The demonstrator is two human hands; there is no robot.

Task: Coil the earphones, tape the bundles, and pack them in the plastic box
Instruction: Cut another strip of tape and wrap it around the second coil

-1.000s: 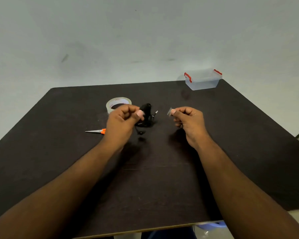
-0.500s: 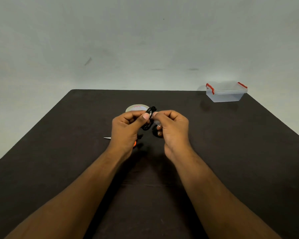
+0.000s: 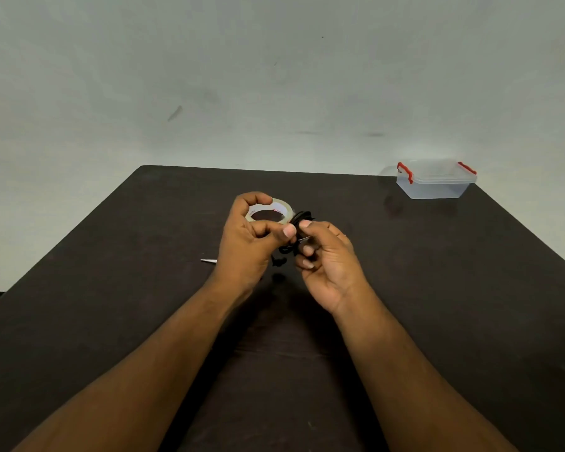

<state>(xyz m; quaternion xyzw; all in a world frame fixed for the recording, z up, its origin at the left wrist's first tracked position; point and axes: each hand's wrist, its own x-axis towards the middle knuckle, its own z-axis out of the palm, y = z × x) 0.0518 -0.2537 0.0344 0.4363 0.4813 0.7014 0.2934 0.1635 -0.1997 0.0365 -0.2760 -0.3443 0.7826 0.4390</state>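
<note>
A coiled bundle of black earphones (image 3: pixel 297 220) is pinched between both hands above the middle of the dark table (image 3: pixel 437 288). My left hand (image 3: pixel 247 243) grips the bundle's left side with thumb and fingers. My right hand (image 3: pixel 328 259) closes on its right side, thumb on top; a small tape piece there is too small to make out. An earbud (image 3: pixel 278 261) dangles below the bundle. The roll of clear tape (image 3: pixel 282 208) lies flat just behind my left hand. The clear plastic box (image 3: pixel 436 181) with red latches stands shut at the far right corner.
The tip of a pair of scissors (image 3: pixel 208 261) shows on the table left of my left hand; the rest is hidden by the hand. A pale wall rises behind the table.
My right hand, apart with a tape piece a second ago, has come to the bundle. Since then both hands have stayed together on it while the view shifted.
</note>
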